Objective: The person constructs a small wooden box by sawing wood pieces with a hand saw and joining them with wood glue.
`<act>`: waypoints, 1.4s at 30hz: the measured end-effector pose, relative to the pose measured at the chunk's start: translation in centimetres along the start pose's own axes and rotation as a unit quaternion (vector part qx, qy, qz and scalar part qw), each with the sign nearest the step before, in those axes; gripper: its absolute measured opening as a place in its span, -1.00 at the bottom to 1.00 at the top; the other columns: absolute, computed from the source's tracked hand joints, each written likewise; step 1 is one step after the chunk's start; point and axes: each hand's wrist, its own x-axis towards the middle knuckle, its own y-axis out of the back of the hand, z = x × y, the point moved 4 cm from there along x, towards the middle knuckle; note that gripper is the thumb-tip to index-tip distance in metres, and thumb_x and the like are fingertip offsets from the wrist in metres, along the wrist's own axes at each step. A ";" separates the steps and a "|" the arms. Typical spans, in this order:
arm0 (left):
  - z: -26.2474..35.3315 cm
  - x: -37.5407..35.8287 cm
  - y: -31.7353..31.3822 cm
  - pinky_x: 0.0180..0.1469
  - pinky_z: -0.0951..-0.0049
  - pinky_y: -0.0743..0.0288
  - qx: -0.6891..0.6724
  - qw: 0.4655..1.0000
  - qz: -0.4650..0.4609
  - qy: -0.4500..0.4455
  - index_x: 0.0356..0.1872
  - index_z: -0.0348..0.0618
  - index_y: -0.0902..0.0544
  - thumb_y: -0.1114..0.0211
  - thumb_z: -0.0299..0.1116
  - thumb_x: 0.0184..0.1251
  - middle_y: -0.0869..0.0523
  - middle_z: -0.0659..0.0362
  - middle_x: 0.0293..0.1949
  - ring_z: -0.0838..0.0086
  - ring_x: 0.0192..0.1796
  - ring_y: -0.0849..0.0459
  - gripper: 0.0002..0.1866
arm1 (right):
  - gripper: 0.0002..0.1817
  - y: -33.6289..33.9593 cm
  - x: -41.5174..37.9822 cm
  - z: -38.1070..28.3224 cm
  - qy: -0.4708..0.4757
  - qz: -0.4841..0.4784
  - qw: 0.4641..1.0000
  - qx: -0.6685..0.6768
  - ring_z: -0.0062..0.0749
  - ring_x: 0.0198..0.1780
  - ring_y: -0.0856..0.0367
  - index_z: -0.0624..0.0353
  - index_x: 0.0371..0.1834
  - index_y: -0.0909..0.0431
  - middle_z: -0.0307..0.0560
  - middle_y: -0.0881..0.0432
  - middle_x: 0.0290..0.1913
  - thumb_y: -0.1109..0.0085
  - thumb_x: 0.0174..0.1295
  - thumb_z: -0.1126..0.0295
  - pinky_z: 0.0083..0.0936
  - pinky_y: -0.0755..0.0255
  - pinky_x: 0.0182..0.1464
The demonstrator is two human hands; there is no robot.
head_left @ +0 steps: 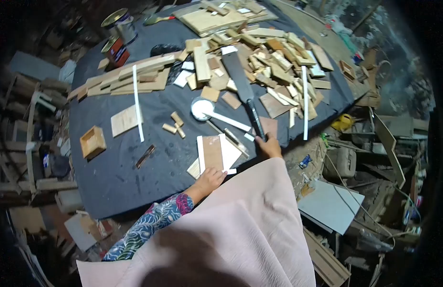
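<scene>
My left hand (211,179), fingers bent, grips the near edge of a small brown wooden panel (212,152). White strips line that panel's sides, and a short white strip (230,171) sticks out beside my fingers. Beneath it is a paler board (233,155). My right hand (270,146) is closed around the black handle of a long flat-bladed tool (238,74), perhaps a saw or machete; its dark blade points away over the wood pieces. An open round tub (201,109) of white stuff stands just beyond the panel, with a white strip (231,121) leaning on its rim.
Wood offcuts (279,67) are heaped at the right back of the dark-covered table (111,177). Several tins (116,51), a brush (158,19), a small wooden box (92,141) and long slats (128,74) lie leftward. Clutter and boards (331,205) surround the table.
</scene>
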 end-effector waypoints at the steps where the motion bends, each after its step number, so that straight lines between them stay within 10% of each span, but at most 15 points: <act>1: -0.2 -0.1 -0.2 -0.27 0.45 -0.29 -0.002 1.000 -0.007 0.012 -0.18 -0.22 -0.51 -0.03 -0.42 -0.04 -0.45 0.22 -0.43 0.38 -0.32 -0.40 -0.68 | -0.52 0.3 -0.2 -0.3 0.026 0.013 0.999 0.025 0.10 -0.24 -0.49 0.27 -0.34 -0.45 0.26 -0.53 -0.35 -0.13 -0.08 0.01 -0.25 -0.36 -0.22; 8: -0.2 -0.6 -1.0 -0.25 0.45 -0.30 -0.020 0.999 0.028 0.018 -0.18 -0.22 -0.51 -0.03 -0.41 -0.04 -0.45 0.22 -0.42 0.39 -0.29 -0.40 -0.68 | -0.74 2.7 -8.0 3.2 0.130 0.172 0.968 0.131 -0.09 -0.61 -0.44 0.32 -0.47 -0.43 0.13 -0.47 -0.62 -0.20 -0.05 0.32 -0.37 -0.32 -0.48; 11: -0.4 -0.7 -0.4 -0.28 0.45 -0.35 -0.022 0.998 0.054 0.011 -0.20 -0.21 -0.52 -0.05 -0.44 -0.05 -0.43 0.21 -0.45 0.40 -0.34 -0.41 -0.69 | -0.83 3.4 -16.4 6.2 -0.018 0.110 0.929 0.352 -0.72 -0.61 -0.34 0.17 -0.46 -0.42 -0.30 -0.42 -0.64 -0.23 -0.03 0.40 -0.74 -0.19 -0.60; 22: -0.2 -0.9 -0.1 -0.24 0.37 -0.33 -0.042 0.997 0.060 -0.008 -0.21 -0.22 -0.51 -0.15 -0.54 -0.19 -0.43 0.13 -0.41 0.28 -0.32 -0.40 -0.64 | -0.63 1.6 -31.3 5.5 -0.151 0.120 0.795 0.574 -0.61 -0.65 -0.38 0.27 -0.10 -0.31 -0.24 -0.41 -0.57 -0.16 0.01 0.53 -0.66 -0.32 -0.63; 25: -0.6 -0.7 -0.4 -0.26 0.37 -0.30 -0.079 0.993 0.084 -0.007 -0.22 -0.19 -0.52 -0.18 -0.57 -0.21 -0.40 0.11 -0.43 0.26 -0.33 -0.39 -0.63 | -0.79 0.1 -32.3 7.6 -0.041 0.174 0.895 0.409 -0.63 -0.63 -0.36 0.21 -0.30 -0.40 -0.27 -0.39 -0.58 -0.19 -0.01 0.49 -0.66 -0.29 -0.62; 37: -0.7 0.0 -0.8 -0.32 0.35 -0.32 -0.126 0.987 0.091 0.026 -0.34 -0.10 -0.56 -0.25 -0.52 -0.12 -0.40 0.13 -0.51 0.26 -0.38 -0.40 -0.77 | -0.73 -4.8 -35.3 8.4 -0.101 0.012 0.924 0.369 -0.71 -0.55 -0.26 0.22 -0.25 -0.40 -0.35 -0.36 -0.58 -0.20 -0.04 0.45 -0.71 -0.19 -0.53; 42: -0.7 -0.1 -1.1 -0.32 0.34 -0.33 -0.137 0.985 0.090 0.048 -0.44 -0.14 -0.56 -0.25 -0.50 -0.11 -0.39 0.12 -0.52 0.24 -0.39 -0.40 -0.87 | -0.64 -3.0 -37.6 7.3 -0.119 -0.002 0.963 0.242 -0.09 -0.55 -0.50 0.20 -0.24 -0.34 0.10 -0.49 -0.62 -0.12 0.03 0.17 -0.32 -0.30 -0.49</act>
